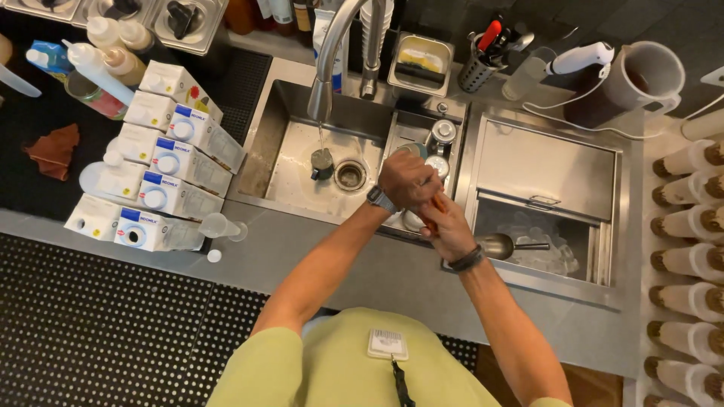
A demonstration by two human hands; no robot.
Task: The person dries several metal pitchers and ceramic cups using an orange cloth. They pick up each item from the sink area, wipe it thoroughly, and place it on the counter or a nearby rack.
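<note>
— Where are the two hands?

— Both meet over the right edge of the steel sink [260, 162], above a small side compartment that holds round metal pieces [441, 136]. The left hand [407, 179], with a dark watch on its wrist, lies on top. The right hand [450, 230], with a dark band on its wrist, sits just below and to the right, touching the left.

— Are they holding anything?

— Both are curled closed around a thin orange thing [436, 205] that shows between them. Only a sliver of it is visible, so I cannot tell what it is. The fingers of both hands are bent tightly, not spread.

— What is around them?

— A curved tap [332, 53] hangs over the sink, with a thin stream of water falling onto a small dark cup [322, 164] beside the drain [351, 175]. Right of the hands is an ice bin [543, 192] with its sliding lid half shut; a metal scoop [507, 245] lies on the ice, just beside the right wrist.

— And farther off?

— On the left, white cartons [162, 162] with blue labels lie stacked in rows on the counter, with squeeze bottles [105, 56] behind them and a brown cloth [54, 151] on the dark mat. A small clear cup [222, 224] lies on its side near the cartons. At the back stand a holder of utensils [483, 64] and a grey jug [641, 75]. Along the right edge runs a column of white bottles [690, 226] with brown tops.
</note>
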